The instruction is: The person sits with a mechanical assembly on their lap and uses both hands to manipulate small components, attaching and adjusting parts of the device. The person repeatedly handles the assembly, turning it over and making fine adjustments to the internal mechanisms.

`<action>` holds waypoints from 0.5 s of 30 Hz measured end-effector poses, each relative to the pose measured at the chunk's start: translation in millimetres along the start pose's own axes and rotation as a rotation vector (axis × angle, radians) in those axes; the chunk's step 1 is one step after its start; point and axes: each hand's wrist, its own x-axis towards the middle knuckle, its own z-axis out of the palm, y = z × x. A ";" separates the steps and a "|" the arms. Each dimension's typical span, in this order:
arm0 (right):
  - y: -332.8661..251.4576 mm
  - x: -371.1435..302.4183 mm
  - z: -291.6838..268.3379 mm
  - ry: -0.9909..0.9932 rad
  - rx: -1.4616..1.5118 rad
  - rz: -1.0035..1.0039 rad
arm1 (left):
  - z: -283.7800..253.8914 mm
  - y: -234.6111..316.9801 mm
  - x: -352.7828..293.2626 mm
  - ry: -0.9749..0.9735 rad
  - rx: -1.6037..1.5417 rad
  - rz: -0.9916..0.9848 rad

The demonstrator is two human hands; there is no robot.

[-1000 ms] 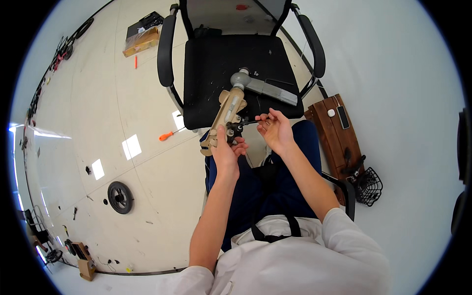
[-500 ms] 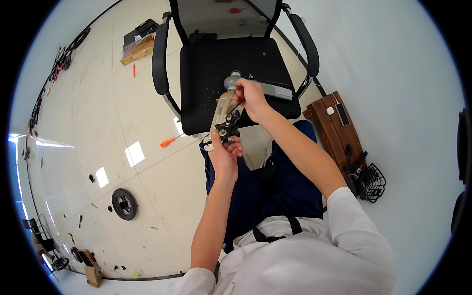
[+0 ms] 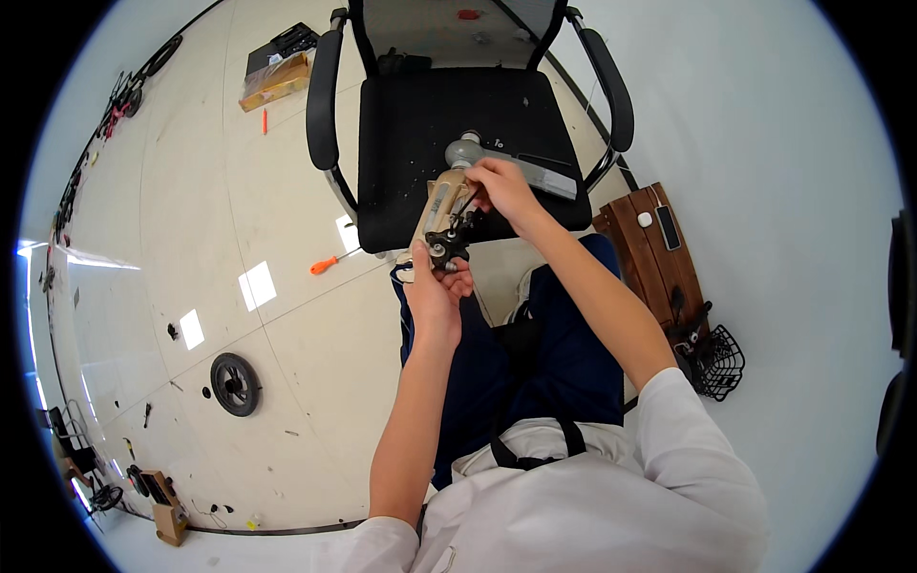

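A beige and grey metal frame piece (image 3: pixel 438 202) leans at a slant on the front of the black office chair seat, its round grey joint farthest from me. At its near end is a black brake caliper (image 3: pixel 442 245) with silver bolts. My left hand (image 3: pixel 438 294) is closed around the caliper, thumb on its left and fingers curled beneath. My right hand (image 3: pixel 503 191) pinches the top of a thin dark rod (image 3: pixel 465 205), perhaps a hex key, whose lower end points down at the caliper. The rod's tip is too small to make out.
The black chair (image 3: pixel 411 115) stands before my knees. An orange screwdriver (image 3: pixel 325 265) and a small black wheel (image 3: pixel 235 384) lie on the tiled floor. At right are a wooden crate (image 3: pixel 635 234) with a phone (image 3: pixel 667 227) and a black wire basket (image 3: pixel 721 363).
My right hand has shifted slightly right and its fingers have turned a little. The left hand keeps its hold on the caliper. The whole view has moved slightly.
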 end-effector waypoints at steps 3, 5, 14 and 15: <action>9.6 -22.7 -14.8 -0.018 -0.069 -0.057 | -2.1 2.0 1.4 0.014 0.004 -0.025; 25.3 -37.7 -26.2 0.003 -0.093 -0.087 | -0.6 0.8 1.4 0.030 0.019 -0.043; 10.0 -60.5 -41.7 0.032 -0.971 -0.821 | -1.8 -0.7 0.9 0.049 0.044 -0.060; 6.1 -58.1 -42.7 0.020 -1.018 -0.879 | -1.0 0.3 1.3 0.038 0.044 -0.055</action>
